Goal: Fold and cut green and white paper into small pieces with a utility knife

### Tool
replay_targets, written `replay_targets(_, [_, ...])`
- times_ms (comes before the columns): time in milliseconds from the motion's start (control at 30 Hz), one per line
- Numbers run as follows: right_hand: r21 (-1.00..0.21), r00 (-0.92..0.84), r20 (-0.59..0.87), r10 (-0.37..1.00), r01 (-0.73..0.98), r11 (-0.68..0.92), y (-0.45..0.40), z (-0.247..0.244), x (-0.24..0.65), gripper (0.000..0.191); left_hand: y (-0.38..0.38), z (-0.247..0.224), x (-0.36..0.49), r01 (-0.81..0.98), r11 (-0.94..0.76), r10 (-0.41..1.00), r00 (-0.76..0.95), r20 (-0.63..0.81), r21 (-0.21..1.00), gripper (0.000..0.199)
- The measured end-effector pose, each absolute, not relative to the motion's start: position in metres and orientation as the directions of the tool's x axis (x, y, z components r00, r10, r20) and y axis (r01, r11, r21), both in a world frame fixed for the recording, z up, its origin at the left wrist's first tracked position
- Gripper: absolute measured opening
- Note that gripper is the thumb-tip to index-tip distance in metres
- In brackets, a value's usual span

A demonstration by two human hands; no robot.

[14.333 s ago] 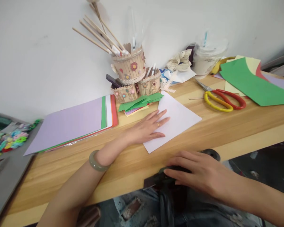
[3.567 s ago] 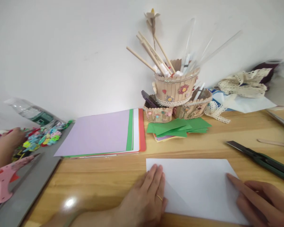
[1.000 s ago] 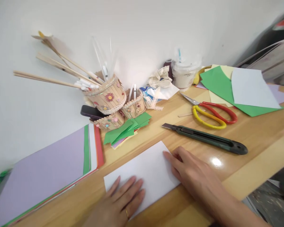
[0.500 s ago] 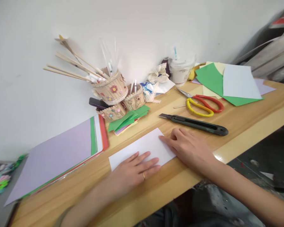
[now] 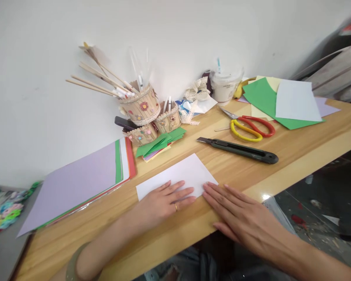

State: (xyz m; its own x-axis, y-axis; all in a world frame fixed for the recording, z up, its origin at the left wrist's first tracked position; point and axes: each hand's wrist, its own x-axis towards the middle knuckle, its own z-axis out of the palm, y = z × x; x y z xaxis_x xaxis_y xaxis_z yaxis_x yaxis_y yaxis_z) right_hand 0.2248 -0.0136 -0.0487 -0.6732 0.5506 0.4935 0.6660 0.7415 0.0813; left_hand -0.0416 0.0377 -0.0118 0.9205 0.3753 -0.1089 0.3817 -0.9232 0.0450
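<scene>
A white sheet of paper [image 5: 181, 171] lies on the wooden table [image 5: 152, 234], close to its front edge. My left hand [image 5: 163, 201], with a ring on one finger, rests flat on the sheet, fingers spread. At the paper's right corner, my right hand [image 5: 242, 212] is stretched out with its fingertips on the edge and its thumb apart, over the table's front edge. Behind the paper lies a black utility knife [image 5: 240, 150], its blade showing at the left end. Scissors [image 5: 251, 128] with one yellow and one red handle lie just beyond the knife.
Stacked coloured paper [image 5: 82, 171] lies at left. Decorated holders [image 5: 142, 107] with sticks and pens stand by the wall, green paper scraps [image 5: 160, 143] before them. A lidded cup [image 5: 225, 84] and lace bow [image 5: 197, 91] sit further right, near green and white sheets [image 5: 298, 99].
My right hand has moved from the paper's upper right edge down to its lower right corner, and its curled fingers have straightened. My left hand stays on the sheet.
</scene>
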Motion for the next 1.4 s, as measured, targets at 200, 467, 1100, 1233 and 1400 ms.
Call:
replay_targets(200, [0.105,-0.686,0.482,0.545,0.663,0.741,-0.012,-0.050,0.237,0.043,0.036,-0.013,-0.046,0.399,-0.916,0.393,0.912,-0.117,0.033,0.044])
replay_targets(467, [0.171,-0.718,0.471,0.512,0.644,0.746,-0.011,-0.056,0.237,0.064,0.014,-0.008,-0.068,0.449,-0.893,0.448,0.874,-0.190,-0.039,0.046])
replay_targets(1100, [0.081,-0.710,0.523,0.471,0.592,0.802,-0.015,-0.044,0.199,0.095,-0.046,-0.004,-0.138,0.623,-0.780,0.626,0.772,-0.114,-0.063,0.048])
replay_targets(1233, [0.016,-0.787,0.495,0.368,0.432,0.902,-0.020,-0.047,0.158,0.100,-0.046,-0.004,-0.138,0.625,-0.779,0.627,0.772,-0.105,-0.051,0.048])
replay_targets(1400, [0.054,-0.786,0.482,0.386,0.467,0.883,-0.013,-0.046,0.180,0.086,-0.046,-0.002,-0.138,0.639,-0.769,0.637,0.763,-0.108,-0.016,0.048])
